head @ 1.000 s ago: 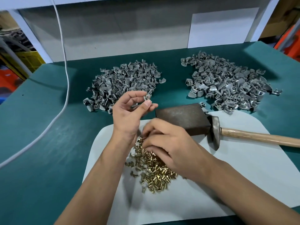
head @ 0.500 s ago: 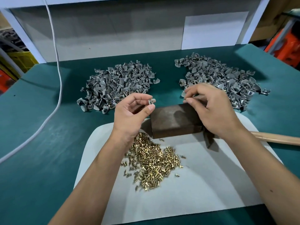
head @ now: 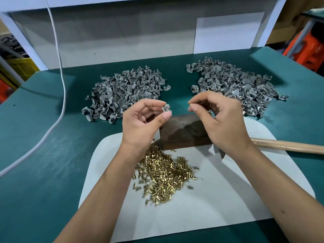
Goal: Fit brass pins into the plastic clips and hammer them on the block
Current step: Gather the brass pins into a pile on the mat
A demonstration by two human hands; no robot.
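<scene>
left hand (head: 140, 123) pinches ridged grey plastic clip (head: 166, 108); right hand (head: 220, 120) pinches tiny brass pin (head: 189, 107).

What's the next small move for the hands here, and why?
Probably bring the right hand across and seat its small brass pin into the grey plastic clip pinched in the left hand. Both parts are held up, apart, above the dark block, nothing joined yet.
</scene>
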